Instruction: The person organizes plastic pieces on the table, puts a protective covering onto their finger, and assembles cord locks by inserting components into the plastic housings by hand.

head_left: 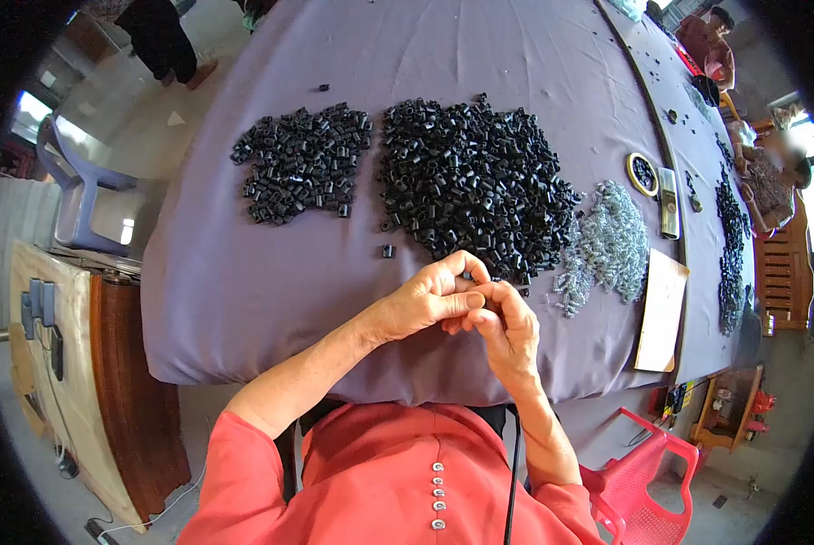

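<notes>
My left hand (425,298) and my right hand (510,329) meet at the fingertips above the near edge of the large pile of black pieces (466,173). Both are closed in a pinch, and whatever small thing lies between the fingers is mostly hidden. A smaller pile of black pieces (302,163) lies to the left on the purple cloth (252,300). One single black piece (388,251) sits by itself left of my hands. To the right of the large pile is a heap of small clear pieces (617,241).
A tape roll (642,173), a metallic box (668,203) and a pale board (663,311) lie at the right. Other people (706,45) are at the far right. A pink chair (647,481) and a grey chair (80,195) flank the table.
</notes>
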`<act>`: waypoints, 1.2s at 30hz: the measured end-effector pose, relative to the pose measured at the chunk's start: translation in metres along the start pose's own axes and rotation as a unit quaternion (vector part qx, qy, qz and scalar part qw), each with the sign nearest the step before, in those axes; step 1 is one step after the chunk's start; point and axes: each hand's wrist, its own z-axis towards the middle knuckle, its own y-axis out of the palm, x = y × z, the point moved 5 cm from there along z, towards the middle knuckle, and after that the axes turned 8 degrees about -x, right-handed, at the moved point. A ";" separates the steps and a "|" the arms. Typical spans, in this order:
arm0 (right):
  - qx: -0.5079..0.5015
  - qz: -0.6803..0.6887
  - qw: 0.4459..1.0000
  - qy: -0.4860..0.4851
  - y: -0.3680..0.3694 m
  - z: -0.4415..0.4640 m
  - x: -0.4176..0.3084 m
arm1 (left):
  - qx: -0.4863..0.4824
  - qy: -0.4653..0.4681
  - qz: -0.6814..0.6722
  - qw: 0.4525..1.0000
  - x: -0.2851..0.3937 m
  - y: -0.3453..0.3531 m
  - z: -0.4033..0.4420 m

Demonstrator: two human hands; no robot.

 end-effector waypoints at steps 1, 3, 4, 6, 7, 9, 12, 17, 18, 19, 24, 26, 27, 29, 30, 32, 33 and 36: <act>-0.003 -0.002 1.000 0.001 0.000 0.000 0.000 | 0.000 -0.002 0.003 1.000 0.000 0.000 0.000; -0.004 0.014 1.000 -0.005 0.000 0.000 0.005 | -0.006 -0.001 0.006 1.000 -0.002 0.000 0.001; -0.004 0.022 1.000 -0.007 -0.001 -0.001 0.006 | -0.011 -0.001 0.008 1.000 -0.003 0.000 0.001; -0.005 0.054 0.999 0.004 -0.001 -0.003 0.007 | -0.009 -0.008 0.029 1.000 -0.004 0.001 0.001; -0.007 0.070 0.998 0.009 -0.001 -0.003 0.008 | -0.007 -0.011 0.040 0.999 -0.003 0.001 0.001; -0.006 0.084 0.996 0.004 -0.001 -0.005 0.011 | -0.009 -0.015 0.045 0.999 -0.004 0.002 0.002; -0.009 0.100 0.995 -0.002 -0.001 -0.005 0.013 | -0.004 -0.017 0.056 0.998 -0.004 0.002 0.001; -0.002 0.197 0.980 0.012 0.002 -0.004 0.012 | 0.010 -0.020 0.060 0.998 -0.002 0.004 0.002; 0.000 0.193 0.981 0.011 0.002 -0.004 0.012 | 0.013 -0.021 0.053 0.998 -0.003 0.003 0.002; 0.002 0.188 0.982 0.010 0.002 -0.005 0.012 | 0.015 -0.021 0.047 0.999 -0.003 0.001 0.002; 0.023 0.198 0.980 0.030 0.002 -0.008 0.023 | 0.015 -0.008 0.037 0.999 -0.002 0.003 0.003; 0.027 0.189 0.981 0.041 0.000 -0.009 0.026 | 0.009 -0.004 0.031 0.999 -0.003 0.002 0.003; 0.027 0.189 0.981 0.043 0.000 -0.009 0.026 | 0.009 -0.006 0.029 1.000 -0.004 0.002 0.003; 0.027 0.191 0.980 0.045 0.000 -0.009 0.025 | 0.009 -0.011 0.026 1.000 -0.004 0.001 0.003; 0.027 0.189 0.981 0.038 0.001 -0.009 0.024 | 0.011 -0.013 0.028 0.999 -0.004 0.001 0.003; 0.028 0.186 0.982 0.023 0.002 -0.008 0.023 | 0.013 -0.016 0.031 0.999 -0.003 0.001 0.002; 0.023 0.181 0.983 0.016 0.003 -0.007 0.020 | 0.013 -0.016 0.032 0.999 -0.003 0.001 0.002; 0.016 0.153 0.988 0.000 0.004 -0.006 0.012 | 0.010 -0.022 0.026 0.999 -0.002 0.002 0.001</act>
